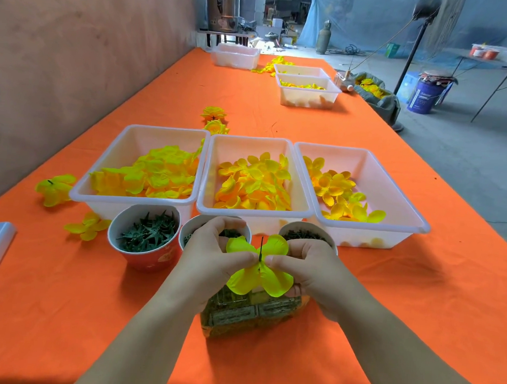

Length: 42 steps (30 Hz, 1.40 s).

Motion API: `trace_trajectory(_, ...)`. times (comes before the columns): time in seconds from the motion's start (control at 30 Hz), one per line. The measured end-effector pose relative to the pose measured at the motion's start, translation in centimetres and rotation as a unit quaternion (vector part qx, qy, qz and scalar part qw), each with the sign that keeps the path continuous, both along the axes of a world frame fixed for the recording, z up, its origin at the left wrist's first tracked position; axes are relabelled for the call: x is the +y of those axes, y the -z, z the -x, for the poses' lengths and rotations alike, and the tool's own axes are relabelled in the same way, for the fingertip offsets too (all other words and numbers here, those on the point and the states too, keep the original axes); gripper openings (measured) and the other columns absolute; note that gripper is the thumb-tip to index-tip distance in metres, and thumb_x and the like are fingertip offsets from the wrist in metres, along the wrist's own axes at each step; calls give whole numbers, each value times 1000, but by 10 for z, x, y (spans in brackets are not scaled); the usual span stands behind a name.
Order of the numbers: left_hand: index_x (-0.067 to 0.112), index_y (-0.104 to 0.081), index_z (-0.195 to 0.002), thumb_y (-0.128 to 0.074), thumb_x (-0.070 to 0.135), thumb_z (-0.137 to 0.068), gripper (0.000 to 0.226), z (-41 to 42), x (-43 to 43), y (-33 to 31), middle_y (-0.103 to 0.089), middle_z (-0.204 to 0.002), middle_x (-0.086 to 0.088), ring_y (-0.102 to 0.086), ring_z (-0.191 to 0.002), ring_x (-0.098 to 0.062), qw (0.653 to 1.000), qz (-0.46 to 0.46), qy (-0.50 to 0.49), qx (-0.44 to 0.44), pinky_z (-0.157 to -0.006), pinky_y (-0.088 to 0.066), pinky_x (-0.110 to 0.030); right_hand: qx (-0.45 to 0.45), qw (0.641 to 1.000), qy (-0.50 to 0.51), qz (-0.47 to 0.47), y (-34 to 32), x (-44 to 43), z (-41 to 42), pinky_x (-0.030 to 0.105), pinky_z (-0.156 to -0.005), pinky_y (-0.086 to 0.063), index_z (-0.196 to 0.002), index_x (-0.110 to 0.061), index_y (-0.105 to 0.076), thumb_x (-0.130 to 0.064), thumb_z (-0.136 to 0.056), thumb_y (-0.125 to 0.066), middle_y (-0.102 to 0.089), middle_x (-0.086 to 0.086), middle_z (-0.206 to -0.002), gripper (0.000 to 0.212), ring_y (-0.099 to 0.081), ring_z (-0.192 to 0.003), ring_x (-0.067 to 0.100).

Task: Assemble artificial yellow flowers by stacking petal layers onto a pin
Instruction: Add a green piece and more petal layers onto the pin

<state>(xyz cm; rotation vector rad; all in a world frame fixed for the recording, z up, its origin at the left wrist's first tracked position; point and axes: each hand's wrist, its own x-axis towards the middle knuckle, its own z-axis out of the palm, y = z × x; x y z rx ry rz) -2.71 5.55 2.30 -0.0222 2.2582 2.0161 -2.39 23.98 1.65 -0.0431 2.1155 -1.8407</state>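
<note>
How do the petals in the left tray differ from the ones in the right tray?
The left tray holds big, lemon-yellow petals; the right tray holds smaller, golden-orange petals. The left tray's heap covers most of its floor, while the right tray's petals hug its left side, leaving bare floor. Both are white plastic trays on the orange tablecloth.

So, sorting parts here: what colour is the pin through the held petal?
The pin is dark green, clearest in the head view.

Orange cloth (279, 119); white bins (134, 200) of yellow petals (252, 183); dark green pin (261, 248); red cup (146, 259).
</note>
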Motion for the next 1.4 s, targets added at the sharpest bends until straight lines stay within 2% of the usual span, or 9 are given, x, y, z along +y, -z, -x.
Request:
trace_trajectory(0.37,21,-63,-121,-76,0,-81,47,3,-8,1,-69,-97,-20,-72,-77,-29,987,-72,54,-130,-63,-56,-38,-11,998,36,-43,-4,-3,-5,23,-56,-52,-105,-14,-70,-14,-86,-72,-74,6,-95,19,-71,-72,14)
trace_trajectory(0.47,23,-63,-122,-79,3,-80,49,2,-7,3,-69,-96,-16,-73,-80,-29,989,-69,43,-125,-66,-57,-39,209,949,133,-197,-1,-3,-9,14,-65,-47,-110,-30,-61,-19,-75,-80,-60,-10,-97,41,-61,-80,6)
trace_trajectory(0.57,21,-62,-123,-81,1,-78,53,3,-6,1,-68,-86,-11,-73,-78,-25,989,-74,36,-121,-62,-56,-36,403,886,99,-208,-7,-3,-12,17,-71,-44,-100,-33,-71,-27,-73,-73,-60,-20,-86,27,-59,-83,9)
trace_trajectory(0.73,23,-65,-117,-84,15,-54,66,5,-6,-7,-58,-94,-16,-66,-81,-27,993,-36,32,-108,-61,-52,-35,322,939,-12,-119,-8,-6,-3,21,-58,-45,-80,-27,-77,-13,-77,-81,-67,-13,-72,15,-64,-69,13)
trace_trajectory(0.83,20,-63,-119,-88,3,-66,61,4,-9,-6,-58,-90,-12,-68,-77,-25,991,-53,37,-119,-61,-54,-35,320,940,3,-116,-5,-8,0,34,-57,-49,-75,-27,-75,-14,-77,-82,-66,-16,-71,15,-63,-66,11)
trace_trajectory(0.97,16,-62,-119,-75,-7,-80,47,5,-14,-7,-62,-92,-14,-70,-79,-29,988,-90,35,-121,-67,-59,-42,333,934,-5,-128,-4,-8,-1,19,-56,-44,-72,-32,-71,-18,-76,-82,-63,-21,-69,18,-61,-67,7)
trace_trajectory(1.2,37,-65,-92,-76,22,-79,23,21,-16,-21,-69,-81,14,-66,-73,3,959,253,-20,128,-58,-47,-12,327,936,-7,-131,-2,-5,2,14,-59,-38,-71,-36,-69,-20,-74,-85,-60,-18,-68,24,-56,-64,10)
trace_trajectory(1.3,27,-68,-82,-71,13,-84,15,59,-20,-34,-70,-80,13,-67,-75,-6,916,332,-66,214,-67,-52,-26,308,943,-15,-122,0,-4,5,15,-59,-37,-71,-34,-70,-24,-73,-84,-60,-16,-68,17,-54,-63,9)
trace_trajectory(1.4,20,-77,-97,-64,11,-91,17,111,-13,-36,-73,-107,0,-67,-99,-22,844,476,-8,247,-82,-52,-36,286,951,-31,-111,0,-3,6,17,-59,-38,-75,-29,-72,-29,-74,-82,-62,-12,-70,10,-54,-64,9)
